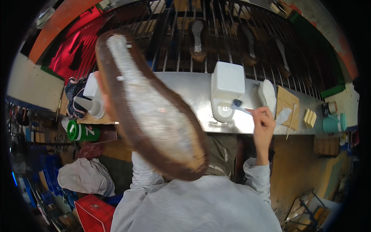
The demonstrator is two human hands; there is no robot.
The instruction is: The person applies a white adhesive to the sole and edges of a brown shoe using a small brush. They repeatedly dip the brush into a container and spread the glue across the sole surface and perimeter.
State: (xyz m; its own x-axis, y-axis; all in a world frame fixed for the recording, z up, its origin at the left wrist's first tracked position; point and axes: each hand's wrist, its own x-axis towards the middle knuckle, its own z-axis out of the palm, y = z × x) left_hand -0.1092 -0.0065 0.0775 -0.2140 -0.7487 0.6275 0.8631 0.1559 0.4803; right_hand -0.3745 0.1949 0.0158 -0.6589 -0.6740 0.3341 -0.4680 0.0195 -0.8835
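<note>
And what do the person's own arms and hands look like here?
The left sleeve and right sleeve are light grey, the right one bunched well short of the ungloved right hand. The left hand, mostly hidden, looks ungloved too.

Bench point(185, 83): container point(228, 79) near middle; to its right, in order, sole-shaped piece point(266, 96), sheet point(285, 101), blocks point(309, 118), lidded cup point(335, 123). Behind bench: barred rack, shoes point(198, 38) on it. Left hand's point(104, 94) shoe point(154, 110) left of right hand's point(264, 121) brush point(237, 103).
</note>
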